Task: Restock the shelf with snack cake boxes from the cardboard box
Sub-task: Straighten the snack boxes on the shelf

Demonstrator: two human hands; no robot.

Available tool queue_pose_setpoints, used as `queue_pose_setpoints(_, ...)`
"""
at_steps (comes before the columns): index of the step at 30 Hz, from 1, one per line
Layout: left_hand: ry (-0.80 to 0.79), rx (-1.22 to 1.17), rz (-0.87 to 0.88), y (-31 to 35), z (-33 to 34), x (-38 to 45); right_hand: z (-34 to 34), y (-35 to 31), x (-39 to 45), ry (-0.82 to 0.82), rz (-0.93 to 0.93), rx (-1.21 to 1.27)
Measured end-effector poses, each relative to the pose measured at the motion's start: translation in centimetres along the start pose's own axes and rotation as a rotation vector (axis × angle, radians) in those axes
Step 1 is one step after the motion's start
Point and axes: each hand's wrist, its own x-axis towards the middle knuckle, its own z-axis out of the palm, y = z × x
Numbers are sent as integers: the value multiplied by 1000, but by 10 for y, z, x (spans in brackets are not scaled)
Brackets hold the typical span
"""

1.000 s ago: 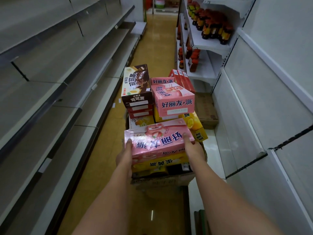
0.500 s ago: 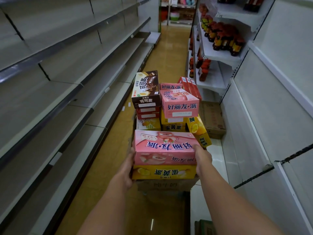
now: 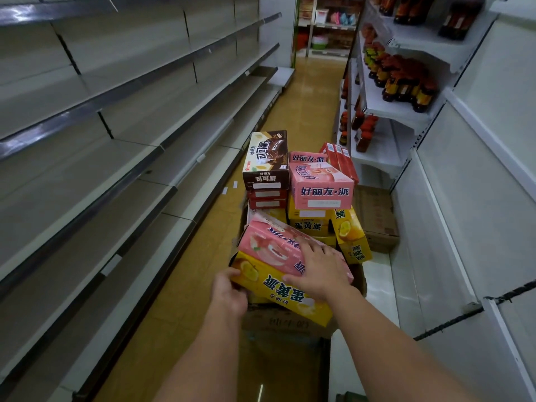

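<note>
Light, stiff, slick-faced, the pink cardboard cake box (image 3: 269, 248) stacked on the yellow cardboard one (image 3: 285, 290) looks best clamped endwise: left hand (image 3: 229, 294) curled around the near-left corner, right hand (image 3: 317, 272) spread flat on top.

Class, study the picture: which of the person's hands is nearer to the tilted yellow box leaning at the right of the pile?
Right. The right hand rests on the held pink box, just left of the tilted yellow box; the left hand grips the far corner.
</note>
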Motion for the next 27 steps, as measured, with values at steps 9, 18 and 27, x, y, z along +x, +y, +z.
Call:
queue_pose_setpoints(9, -6, 314, 122, -32, 18, 1, 9, -5, -4, 196, -13, -48)
queue_pose_setpoints(18, 159, 263, 269, -11, -1, -28, -16, -41, -9, 87, -102, 20)
queue_pose_setpoints(27, 195, 478, 440, 60, -63, -91, -23, -86, -24, -385, 122, 1057)
